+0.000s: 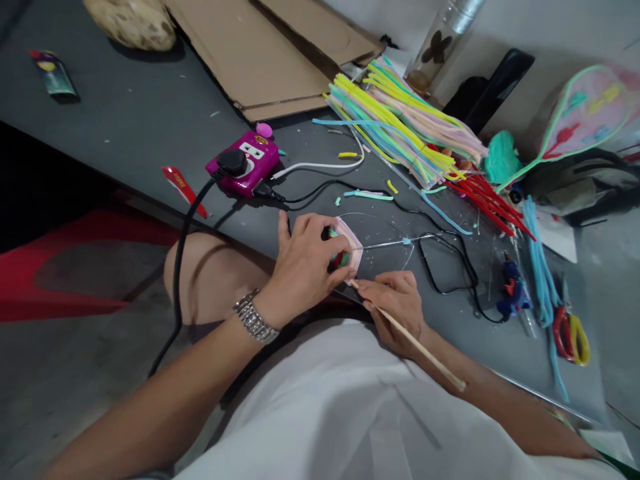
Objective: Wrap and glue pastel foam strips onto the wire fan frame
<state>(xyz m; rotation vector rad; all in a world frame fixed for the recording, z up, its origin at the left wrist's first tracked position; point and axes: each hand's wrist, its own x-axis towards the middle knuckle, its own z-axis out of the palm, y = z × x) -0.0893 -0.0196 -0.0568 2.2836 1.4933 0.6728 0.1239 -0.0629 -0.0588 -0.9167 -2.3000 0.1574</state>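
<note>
A white shirt [300, 407] fills the bottom, with bare forearms reaching forward from either side. The left hand [310, 260], a metal wristwatch [255, 317] behind it, has its grip closed on a small pink-edged piece [356, 243], thumb and fingers curled around it at the near edge of the grey worktop [125, 113]. Just beside, the right hand [397, 307] pinches a cream pipe cleaner [420, 345] in a closed grip; its long end trails back over the forearm. Right lie scissors [570, 337] and a blue glue gun [513, 290]. Beyond the hands are a purple power socket [245, 163], bundled pastel pipe cleaners [400, 127] and, farther off, flattened cardboard [280, 53].
</note>
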